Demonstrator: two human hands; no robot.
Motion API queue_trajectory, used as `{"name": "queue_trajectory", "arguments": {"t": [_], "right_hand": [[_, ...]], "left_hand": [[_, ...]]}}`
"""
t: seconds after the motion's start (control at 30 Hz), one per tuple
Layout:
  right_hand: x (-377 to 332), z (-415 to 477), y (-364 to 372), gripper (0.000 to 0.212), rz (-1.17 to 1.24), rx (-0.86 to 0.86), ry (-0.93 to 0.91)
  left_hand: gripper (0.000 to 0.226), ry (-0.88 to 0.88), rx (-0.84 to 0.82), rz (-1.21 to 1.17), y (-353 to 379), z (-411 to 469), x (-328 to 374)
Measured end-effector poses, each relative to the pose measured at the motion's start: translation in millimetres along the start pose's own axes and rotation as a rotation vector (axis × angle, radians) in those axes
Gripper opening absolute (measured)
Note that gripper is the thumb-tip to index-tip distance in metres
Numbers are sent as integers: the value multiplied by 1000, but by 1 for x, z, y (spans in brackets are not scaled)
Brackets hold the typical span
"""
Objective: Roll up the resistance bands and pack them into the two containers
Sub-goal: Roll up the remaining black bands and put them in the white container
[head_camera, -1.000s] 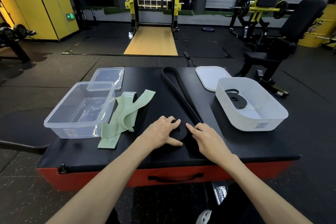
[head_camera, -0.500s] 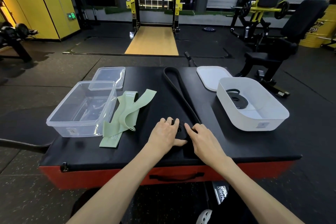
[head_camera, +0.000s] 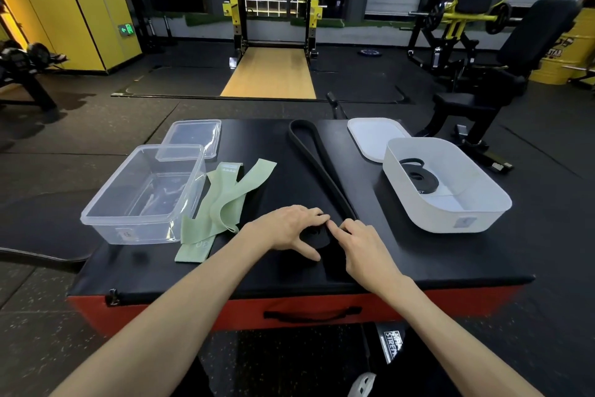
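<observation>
A long black resistance band (head_camera: pixel 317 158) stretches across the black padded box (head_camera: pixel 418 255) from the far edge toward me. Its near end is wound into a small roll between my hands. My left hand (head_camera: pixel 289 229) curls over the roll with the thumb spread toward me. My right hand (head_camera: pixel 363 245) pinches the roll's right side with its fingertips. Pale green bands (head_camera: pixel 225 197) lie loose beside a clear container (head_camera: pixel 96 219) on the left. A white container (head_camera: pixel 457 219) on the right holds a rolled black band (head_camera: pixel 418 176).
A clear lid (head_camera: pixel 193 135) lies behind the clear container and a white lid (head_camera: pixel 370 135) behind the white one. The box has a red front with a black handle (head_camera: pixel 312 316). Gym machines, a rack and a wooden platform stand beyond on the dark floor.
Both hands have crept a little away from me along the black band, and the roll under them has turned further. The rest has not moved.
</observation>
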State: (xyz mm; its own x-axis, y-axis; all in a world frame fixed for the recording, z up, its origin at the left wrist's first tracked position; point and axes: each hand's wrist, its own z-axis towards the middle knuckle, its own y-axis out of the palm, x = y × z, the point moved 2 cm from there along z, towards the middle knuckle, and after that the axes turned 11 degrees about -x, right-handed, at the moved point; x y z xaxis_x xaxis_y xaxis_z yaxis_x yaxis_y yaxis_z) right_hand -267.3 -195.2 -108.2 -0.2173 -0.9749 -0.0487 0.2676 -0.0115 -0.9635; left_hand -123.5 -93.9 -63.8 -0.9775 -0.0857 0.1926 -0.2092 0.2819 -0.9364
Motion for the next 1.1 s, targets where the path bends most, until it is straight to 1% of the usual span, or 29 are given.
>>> {"name": "queue_trajectory", "arguments": {"t": [0.07, 0.13, 0.2, 0.3, 0.5, 0.7, 0.77, 0.87, 0.93, 1.03, 1.1], "right_hand": [[4, -4, -1, 60, 49, -6, 17], [11, -7, -4, 45, 131, -7, 72], [16, -8, -6, 36, 95, -17, 86], [17, -7, -4, 34, -16, -22, 66], [11, -3, -7, 32, -86, 54, 32], [0, 0, -6, 27, -148, 52, 27], [-5, 2, -6, 33, -185, 62, 33], [-11, 3, -3, 56, -159, 65, 50], [-9, 1, 1, 65, -112, 59, 62], [-4, 2, 5, 65, -55, 42, 68], [-3, 2, 3, 63, -50, 37, 67]], "left_hand": [[86, 5, 55, -9, 6, 1, -3], [84, 4, 103, -11, 12, -1, -4], [83, -12, 126, 3, 14, -1, -5], [85, -76, 136, 46, 18, 2, -2], [85, -193, 209, 193, 20, -2, 10], [89, -347, 202, 357, 24, 4, 18], [90, -398, 199, 342, 25, 4, 20], [90, -469, 208, 300, 26, 4, 25], [90, -507, 222, 271, 28, 5, 28], [89, -515, 261, 219, 29, 4, 29], [90, -473, 263, 208, 27, 1, 28]]}}
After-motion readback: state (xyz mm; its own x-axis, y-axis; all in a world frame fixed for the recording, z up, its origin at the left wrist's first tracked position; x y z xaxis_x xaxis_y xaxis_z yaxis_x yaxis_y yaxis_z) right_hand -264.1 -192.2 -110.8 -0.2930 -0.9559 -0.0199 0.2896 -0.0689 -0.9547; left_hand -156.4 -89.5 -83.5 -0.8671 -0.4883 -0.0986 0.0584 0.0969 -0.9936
